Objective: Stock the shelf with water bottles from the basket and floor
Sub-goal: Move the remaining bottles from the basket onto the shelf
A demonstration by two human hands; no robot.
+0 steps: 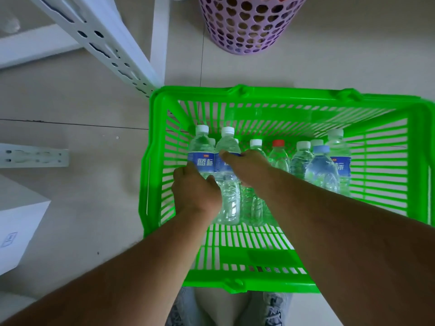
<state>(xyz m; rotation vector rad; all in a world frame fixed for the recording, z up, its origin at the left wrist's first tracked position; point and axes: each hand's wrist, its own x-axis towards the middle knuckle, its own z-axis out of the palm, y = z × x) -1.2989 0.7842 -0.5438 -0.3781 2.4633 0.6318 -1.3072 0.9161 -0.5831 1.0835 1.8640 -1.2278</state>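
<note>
- The green basket (277, 103) stands on the tiled floor (70, 109), just in front of the person's grey shoes (274, 307).
- Many water bottles stand upright inside the basket, along its far side; most have white caps, one has a red cap (278, 143) and one a light blue cap (321, 149).
- The left hand (196, 192) grips the left bottle (201, 153), which has a white cap and a blue label. Its fingers are curled round the lower body of the bottle, on the side turned away from the camera, so only the back of the hand shows.
- The right hand (247, 169) holds the second bottle (227, 158), just beside the first one. The thumb lies across the blue label and the fingers wrap round the far side.
- The two held bottles are touching or almost touching, at the left end of the row.
- A white metal shelf frame (103, 41) with slotted posts stands on the left, its foot near the corner of the basket.
- A purple hamper (244, 27) with round holes stands on the floor beyond the basket.
- A white box (16, 234) is at the left edge.
</note>
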